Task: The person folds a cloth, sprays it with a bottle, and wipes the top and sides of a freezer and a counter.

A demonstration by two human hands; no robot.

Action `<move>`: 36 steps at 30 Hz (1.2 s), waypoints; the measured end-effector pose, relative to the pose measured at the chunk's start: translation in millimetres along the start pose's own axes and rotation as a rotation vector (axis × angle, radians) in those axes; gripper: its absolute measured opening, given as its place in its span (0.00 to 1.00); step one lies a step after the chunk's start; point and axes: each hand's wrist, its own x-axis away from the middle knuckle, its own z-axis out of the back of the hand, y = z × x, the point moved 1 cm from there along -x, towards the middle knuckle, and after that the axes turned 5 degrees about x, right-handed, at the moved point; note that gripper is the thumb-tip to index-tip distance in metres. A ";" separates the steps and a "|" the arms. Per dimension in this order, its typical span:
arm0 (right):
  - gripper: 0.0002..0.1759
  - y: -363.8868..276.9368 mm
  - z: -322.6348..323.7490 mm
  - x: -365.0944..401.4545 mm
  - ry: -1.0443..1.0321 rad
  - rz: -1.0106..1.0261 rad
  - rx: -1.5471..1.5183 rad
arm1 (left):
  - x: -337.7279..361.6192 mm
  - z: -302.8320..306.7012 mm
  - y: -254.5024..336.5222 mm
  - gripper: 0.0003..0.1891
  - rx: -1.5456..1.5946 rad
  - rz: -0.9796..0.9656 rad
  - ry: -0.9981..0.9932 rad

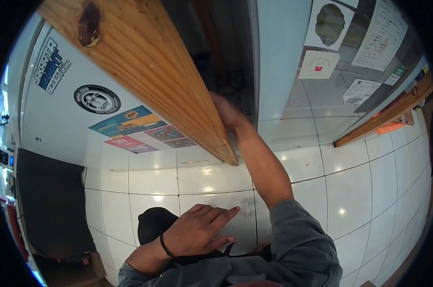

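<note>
My left hand (199, 230) is held low in front of my body, above my dark-clothed knee (154, 224), fingers spread and holding nothing; a thin black band circles its wrist. My right arm reaches forward past the lower end of a thick wooden beam (178, 86). Beside the beam's edge, my right hand (224, 111) is blurred and partly hidden, at the dark gap (231, 48) between two pale panels. Its fingers cannot be made out, nor anything in them. A small whitish smear or scrap (246, 206) shows on the tiles beyond my left fingertips.
At the left, a white surface (63, 115) bears stickers, with a dark mat (51, 201) below it. The right panel (278, 95) carries papers and a label. Another wooden beam (384, 117) stands far right near an orange item (390, 127). White tiles (302, 201) cover the floor.
</note>
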 end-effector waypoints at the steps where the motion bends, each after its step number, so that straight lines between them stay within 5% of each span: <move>1: 0.28 -5.6 -3.2 -4.4 -0.019 0.118 0.031 | 0.3 0.0 1.1 0.37 -0.012 0.003 -0.008; 4: 0.27 -32.5 -10.6 -29.4 0.014 0.336 0.132 | 0.8 -1.2 1.2 0.37 0.017 0.033 -0.032; 8: 0.25 -40.6 4.7 -99.3 0.133 0.336 0.198 | -0.6 -2.6 -2.0 0.37 -0.021 0.065 -0.026; 10: 0.20 -20.1 12.7 -137.7 0.181 0.320 -0.013 | -0.3 -3.3 -2.7 0.37 -0.044 0.108 -0.067; 13: 0.22 -21.0 21.6 -137.5 0.186 0.031 -0.094 | 1.7 -4.7 -7.3 0.37 -0.027 0.094 -0.055; 18: 0.28 57.9 52.2 -169.8 0.298 0.159 -0.133 | 8.5 -2.5 -14.3 0.36 -0.024 0.160 -0.069; 25: 0.29 157.5 65.9 -120.4 0.319 -0.250 -0.407 | 17.6 -2.3 -18.0 0.36 -0.041 0.196 -0.072; 28: 0.43 219.3 83.4 -105.6 0.178 -0.363 -0.404 | 20.9 -1.2 -15.9 0.36 -0.016 0.210 -0.089; 30: 0.43 248.6 86.1 -93.9 0.182 -0.366 -0.310 | 23.2 -2.4 -15.8 0.36 -0.002 0.190 -0.048; 36: 0.44 214.6 72.7 -42.3 0.087 -0.316 0.037 | 23.9 -2.9 -14.5 0.36 0.023 0.140 -0.056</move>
